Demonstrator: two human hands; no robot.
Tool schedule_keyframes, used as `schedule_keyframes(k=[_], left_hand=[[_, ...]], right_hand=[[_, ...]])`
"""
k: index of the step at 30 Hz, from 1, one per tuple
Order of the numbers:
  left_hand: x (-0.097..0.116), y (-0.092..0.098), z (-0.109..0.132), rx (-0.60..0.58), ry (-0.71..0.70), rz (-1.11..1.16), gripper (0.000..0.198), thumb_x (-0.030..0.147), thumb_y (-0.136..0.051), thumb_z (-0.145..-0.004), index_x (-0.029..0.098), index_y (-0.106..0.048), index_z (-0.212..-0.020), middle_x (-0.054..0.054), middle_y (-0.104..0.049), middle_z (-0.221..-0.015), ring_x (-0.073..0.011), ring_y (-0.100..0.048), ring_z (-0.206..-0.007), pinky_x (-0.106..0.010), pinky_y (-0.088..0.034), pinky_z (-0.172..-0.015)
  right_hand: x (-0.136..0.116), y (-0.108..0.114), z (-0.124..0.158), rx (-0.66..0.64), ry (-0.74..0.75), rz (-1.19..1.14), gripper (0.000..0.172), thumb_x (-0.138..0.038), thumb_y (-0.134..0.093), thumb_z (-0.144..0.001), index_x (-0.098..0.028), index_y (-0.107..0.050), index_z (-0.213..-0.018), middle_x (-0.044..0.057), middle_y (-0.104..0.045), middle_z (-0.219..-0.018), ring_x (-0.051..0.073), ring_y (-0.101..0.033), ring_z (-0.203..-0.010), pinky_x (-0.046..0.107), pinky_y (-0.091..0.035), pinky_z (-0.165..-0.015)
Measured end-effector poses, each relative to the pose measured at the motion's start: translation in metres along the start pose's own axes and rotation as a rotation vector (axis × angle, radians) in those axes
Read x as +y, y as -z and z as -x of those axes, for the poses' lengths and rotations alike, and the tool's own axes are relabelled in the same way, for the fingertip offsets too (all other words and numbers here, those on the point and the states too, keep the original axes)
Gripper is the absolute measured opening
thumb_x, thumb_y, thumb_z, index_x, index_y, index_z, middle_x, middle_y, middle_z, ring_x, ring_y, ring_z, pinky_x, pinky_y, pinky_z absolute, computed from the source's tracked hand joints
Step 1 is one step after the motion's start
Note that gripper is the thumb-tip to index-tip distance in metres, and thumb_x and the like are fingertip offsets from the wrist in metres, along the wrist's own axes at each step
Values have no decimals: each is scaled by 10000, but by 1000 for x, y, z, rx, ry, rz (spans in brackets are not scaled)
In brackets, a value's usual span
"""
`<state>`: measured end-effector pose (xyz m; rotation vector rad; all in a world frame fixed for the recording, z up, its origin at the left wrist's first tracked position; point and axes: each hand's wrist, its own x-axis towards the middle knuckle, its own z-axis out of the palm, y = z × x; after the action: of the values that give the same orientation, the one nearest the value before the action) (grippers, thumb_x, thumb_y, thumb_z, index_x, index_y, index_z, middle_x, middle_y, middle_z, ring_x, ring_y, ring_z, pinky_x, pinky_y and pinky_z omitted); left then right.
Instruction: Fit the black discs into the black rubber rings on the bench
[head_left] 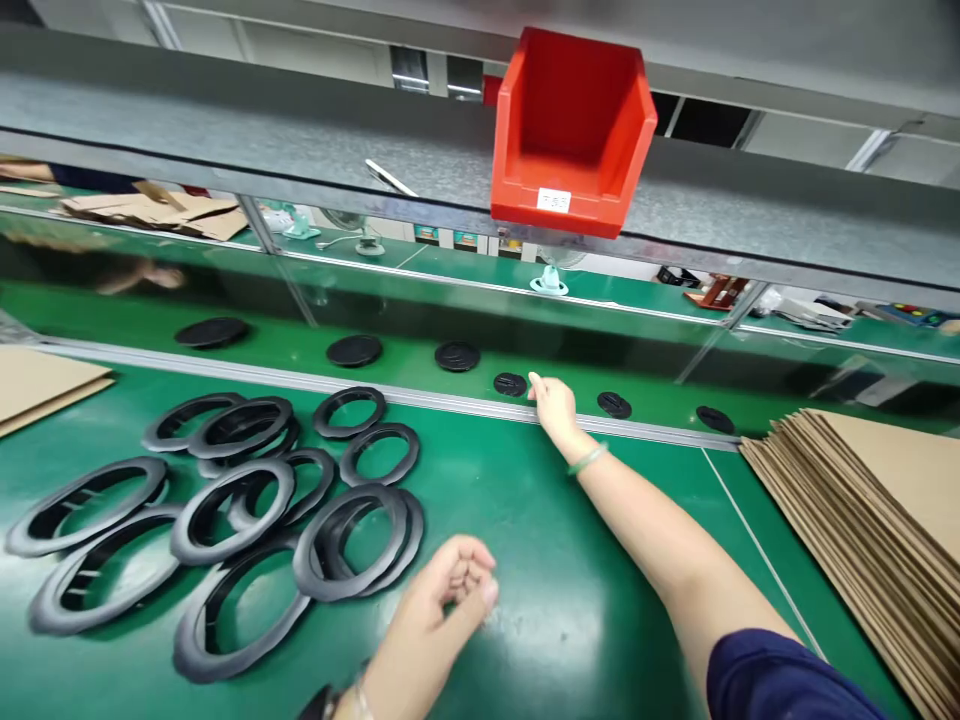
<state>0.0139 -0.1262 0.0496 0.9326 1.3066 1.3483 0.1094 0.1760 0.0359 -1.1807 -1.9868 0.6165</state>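
Note:
My right hand reaches over the metal edge to the green conveyor belt, fingers bunched together beside a small black disc. Whether anything is between its fingertips I cannot make out. Above the green worktop, my left hand is loosely curled, with nothing visible in it. Just left of it lies a black ring, stacked on another. Several more black rings of different sizes spread over the left side, some overlapping. Further black discs sit in a row along the belt, including one large disc and a smaller disc.
A stack of cardboard sheets stands at the right, and more cardboard lies at the left edge. Overhead, a red bin sits on a grey shelf. Beyond the belt, another person's hand shows near cardboard pieces.

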Motion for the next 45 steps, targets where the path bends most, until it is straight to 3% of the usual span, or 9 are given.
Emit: schedule_keyframes(k=[3, 6, 13, 17, 21, 27, 36, 40, 45], left_hand=[[5, 35, 24, 119, -302, -648, 109, 344, -732, -821, 285, -729, -913, -76, -725, -905, -268, -652, -880, -371, -476, -847], [4, 68, 35, 309, -452, -931, 158, 325, -732, -812, 295, -741, -966, -87, -748, -999, -319, -651, -989, -413, -435, -935], [-19, 90, 37, 400, -372, -1155, 329, 299, -697, -819, 273, -724, -1145, -110, -745, -1117, -373, -618, -1109, -512, -382, -1013], [-2, 90, 29, 438, -293, -914, 224, 305, -699, -798, 273, -781, -1004, -109, -751, -986, -355, -625, -988, -520, -396, -1013], [37, 75, 21, 536, -36, -248, 376, 475, -827, -667, 240, -759, -952, -109, -726, -1012, -347, -631, -1014, -520, -466, -1007], [48, 29, -7, 211, 253, 531, 238, 243, -829, -705, 131, -728, -889, -61, -643, -799, -260, -686, -842, -473, -621, -836], [19, -13, -35, 59, 455, 669, 341, 70, -697, -784, 115, -711, -1122, -106, -747, -930, -282, -727, -975, -458, -597, -921], [4, -18, -31, -143, 715, 642, 506, 343, -734, -813, 38, -677, -1212, -144, -748, -805, -369, -730, -958, -491, -572, -920], [-15, -23, -25, -62, 643, 509, 309, 266, -743, -829, 89, -730, -1083, -31, -674, -675, -229, -718, -831, -395, -536, -977]], right_hand=[[15, -27, -45, -35, 11, 51, 206, -256, -629, -893, -157, -732, -1042, 131, -646, -1125, 269, -582, -1051, 393, -420, -969], [23, -59, -60, -76, 19, 56, 229, -204, -711, -815, -164, -746, -1038, 128, -631, -1126, 274, -559, -1074, 382, -411, -969], [27, -75, -58, 32, -21, -50, 172, -221, -582, -867, -147, -735, -842, 120, -623, -989, 262, -569, -959, 395, -434, -912], [22, -45, -11, 81, 44, -175, 230, -329, -573, -896, -163, -731, -897, 92, -634, -937, 232, -590, -886, 373, -483, -843], [29, 5, 64, 46, 110, -245, 230, -406, -634, -880, -214, -761, -877, 61, -639, -848, 222, -592, -792, 375, -501, -746], [51, 81, 126, -27, 156, -214, 144, -358, -675, -888, -266, -787, -888, 62, -640, -852, 234, -611, -811, 395, -508, -731], [64, 97, 126, -91, 218, -73, 114, -270, -672, -916, -232, -779, -908, 59, -645, -862, 211, -615, -824, 358, -512, -752], [69, 94, 124, -256, 268, 131, 105, -166, -691, -897, -214, -785, -903, 55, -666, -882, 197, -619, -866, 326, -497, -791], [72, 95, 122, -367, 170, 122, 125, -126, -784, -816, -182, -786, -928, 49, -668, -904, 177, -622, -845, 305, -493, -808]])
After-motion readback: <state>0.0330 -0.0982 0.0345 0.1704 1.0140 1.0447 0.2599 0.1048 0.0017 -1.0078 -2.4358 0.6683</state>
